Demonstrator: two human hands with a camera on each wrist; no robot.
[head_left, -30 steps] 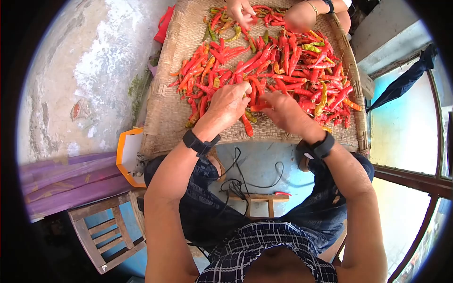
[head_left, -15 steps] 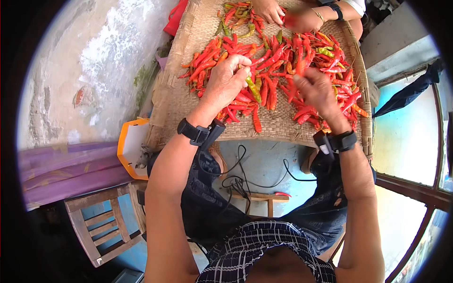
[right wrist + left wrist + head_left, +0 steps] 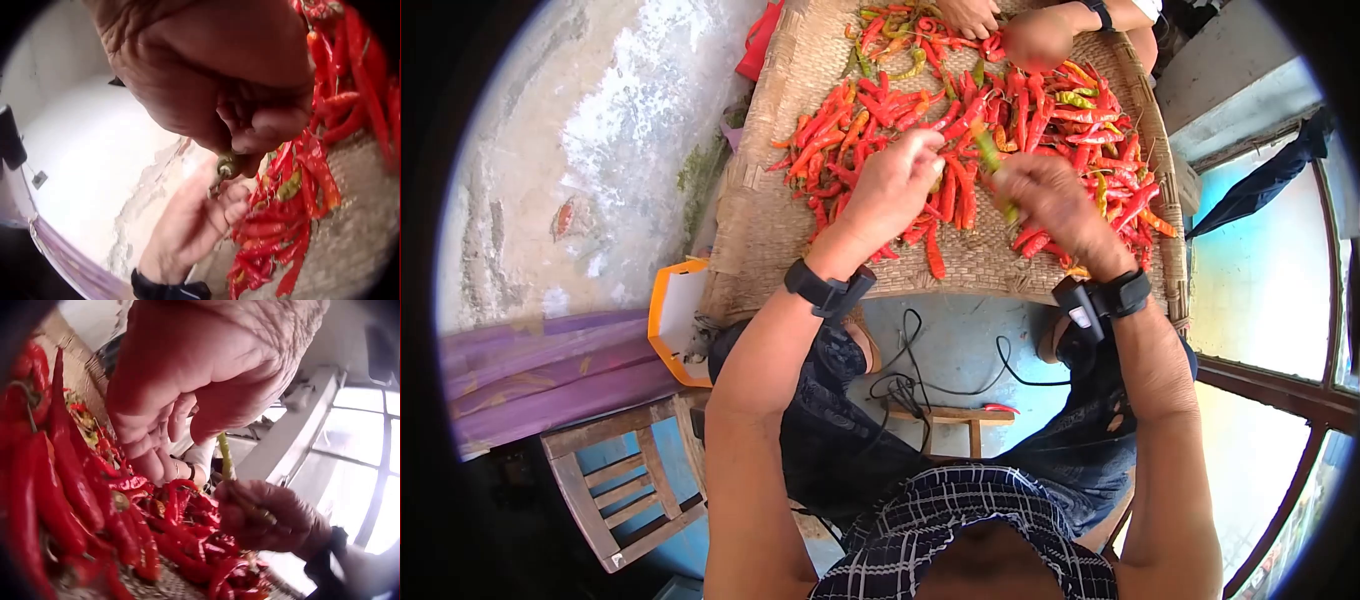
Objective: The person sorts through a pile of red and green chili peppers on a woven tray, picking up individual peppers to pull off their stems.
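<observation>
My right hand (image 3: 1050, 200) grips a green chili pepper (image 3: 986, 148) above the woven tray. One end sticks out past the fingers toward the far side; in the right wrist view, the pepper's stem end (image 3: 226, 165) shows below the fingers. Close to its left hovers my left hand (image 3: 892, 190), thumb and fingers loosely bent with a gap between them and nothing visible in the grasp. Beneath both hands, red chili peppers (image 3: 1090, 130) with a few green and orange ones lie heaped on the woven tray (image 3: 760, 250).
Across the tray, another person's hand (image 3: 970, 16) reaches among the peppers, beside a second, blurred hand (image 3: 1038, 40). A wall stands at left, windows (image 3: 1250, 250) at right. Below the tray are black cables (image 3: 910, 385), a small wooden stool (image 3: 960, 416) and a wooden chair (image 3: 615, 490).
The green pepper has passed from my left hand to my right. My right hand, earlier holding a red pepper over the right heap, has come back left toward the middle.
</observation>
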